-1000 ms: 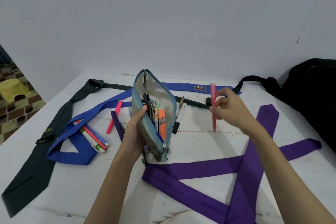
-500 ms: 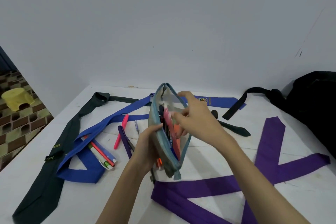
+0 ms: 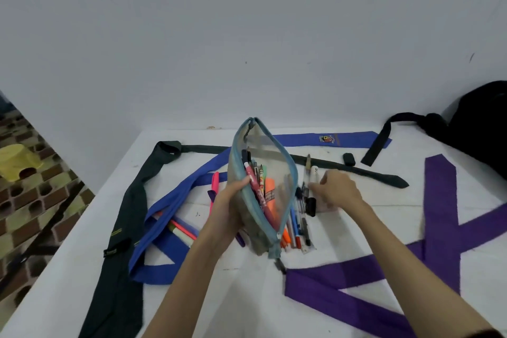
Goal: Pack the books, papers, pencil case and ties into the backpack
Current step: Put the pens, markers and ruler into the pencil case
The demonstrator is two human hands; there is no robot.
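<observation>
My left hand point(image 3: 229, 207) grips the near wall of a clear, blue-zipped pencil case point(image 3: 282, 167), held upright and wide open with several pens and an orange highlighter inside. My right hand point(image 3: 336, 191) hovers just right of the case, fingers reaching down over a white marker point(image 3: 312, 174) among loose pens point(image 3: 297, 225) on the table; whether it holds one is unclear. A blue tie point(image 3: 178, 200), a dark green tie point(image 3: 123, 228) and a purple tie point(image 3: 439, 214) lie spread on the white table point(image 3: 233, 296). The black backpack point(image 3: 482, 129) sits at the far right.
More pens point(image 3: 182, 229) lie on the blue tie at the left, and a pink pen point(image 3: 214, 182) lies beside my left hand. A small black cap point(image 3: 349, 159) sits near the backpack strap point(image 3: 377, 145). The table's left edge drops to a tiled floor with a yellow stool point(image 3: 17, 162).
My right hand put the pink pen into the case, then pulled out and moved right toward the loose pens on the table. The case stays held up by my left hand.
</observation>
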